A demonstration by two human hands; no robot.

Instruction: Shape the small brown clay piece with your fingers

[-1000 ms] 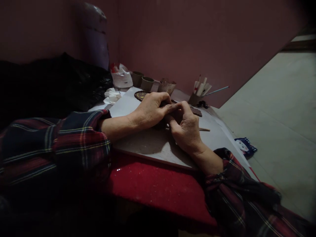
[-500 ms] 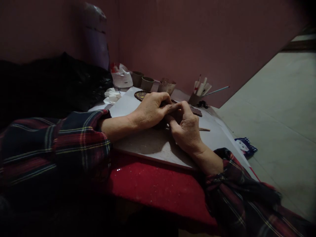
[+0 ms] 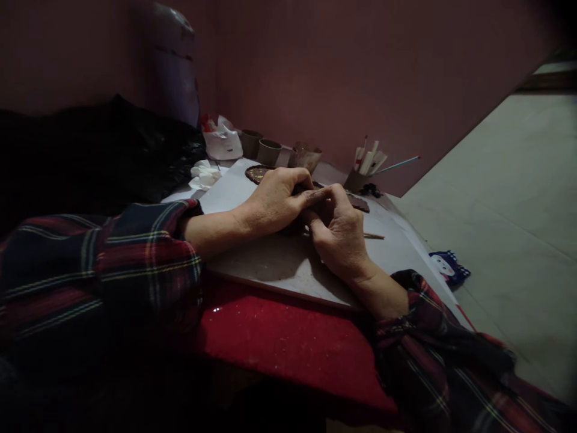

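Observation:
My left hand [image 3: 282, 201] and my right hand [image 3: 340, 231] meet above a white board [image 3: 274, 258]. The fingers of both are curled and pressed together. Something dark seems to be between them, but the fingers cover it and I cannot make out what it is. Just right of my right hand, the end of a thin wooden stick [image 3: 374, 236] sticks out. Past my left hand lies a round dark brown piece with yellowish marks [image 3: 256, 174], partly covered. Another flat brown piece [image 3: 360, 205] shows behind my right hand.
Along the wall stand a white bag [image 3: 223, 144], two dark cups [image 3: 269, 153], a clear stained cup [image 3: 305, 159] and a holder with sticks [image 3: 356, 180]. Crumpled tissue [image 3: 205, 175] lies left. Black plastic [image 3: 112, 150] fills the left side. A red surface [image 3: 288, 343] lies under the board.

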